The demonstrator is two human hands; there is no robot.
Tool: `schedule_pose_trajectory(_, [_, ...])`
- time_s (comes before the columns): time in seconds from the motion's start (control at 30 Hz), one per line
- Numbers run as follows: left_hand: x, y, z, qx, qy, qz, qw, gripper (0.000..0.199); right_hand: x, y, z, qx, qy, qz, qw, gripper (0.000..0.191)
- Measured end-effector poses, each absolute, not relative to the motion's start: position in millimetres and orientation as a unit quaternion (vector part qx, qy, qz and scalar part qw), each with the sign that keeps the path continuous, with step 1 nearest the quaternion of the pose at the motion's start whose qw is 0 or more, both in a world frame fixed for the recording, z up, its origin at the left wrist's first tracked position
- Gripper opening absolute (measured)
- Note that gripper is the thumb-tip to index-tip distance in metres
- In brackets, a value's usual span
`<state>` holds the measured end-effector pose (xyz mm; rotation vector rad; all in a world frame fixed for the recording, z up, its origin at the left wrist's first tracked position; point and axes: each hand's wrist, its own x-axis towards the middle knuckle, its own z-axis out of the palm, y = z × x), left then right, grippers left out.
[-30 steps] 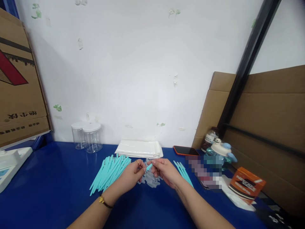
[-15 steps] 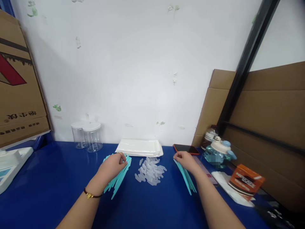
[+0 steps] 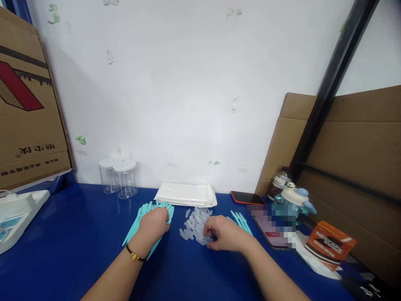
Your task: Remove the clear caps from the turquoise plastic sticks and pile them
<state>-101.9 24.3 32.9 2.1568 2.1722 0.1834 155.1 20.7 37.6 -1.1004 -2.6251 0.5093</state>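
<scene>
My left hand [image 3: 154, 228] rests over a pile of teal sticks [image 3: 137, 221], its fingers curled together; what they grip, if anything, is hidden. Right of it lies a heap of small translucent white pieces [image 3: 194, 221]. My right hand [image 3: 224, 234] is at the right side of this heap, fingers bent and curled with thumb and fingertips apart, touching or just above the pieces; nothing shows between them. A few more teal sticks [image 3: 240, 221] lie beyond my right wrist, partly covered by it.
White flat packets [image 3: 185, 194] lie against the wall. Two clear jars [image 3: 125, 182] stand at the back left, a white device [image 3: 23, 213] at far left. On the right are phones [image 3: 247, 197], a brown bottle [image 3: 278, 182], a teal bottle [image 3: 291, 202] and an orange box [image 3: 330, 244].
My right hand has moved left and nearer, from the right-hand teal sticks to the white pieces. My left hand has shifted slightly nearer over its pile. The view has shifted a little.
</scene>
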Motion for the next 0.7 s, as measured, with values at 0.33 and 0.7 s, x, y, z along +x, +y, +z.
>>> schedule_pose_trajectory(0.33, [-99, 27, 31, 0.703, 0.709, 0.058, 0.014, 0.026, 145, 18, 31, -0.429, -0.897, 0.062, 0.09, 0.021])
schedule_pose_trajectory(0.7, [-102, 30, 25, 0.693, 0.715, 0.087, 0.033, 0.013, 154, 24, 19, -0.423, -0.874, 0.211, 0.113, 0.019])
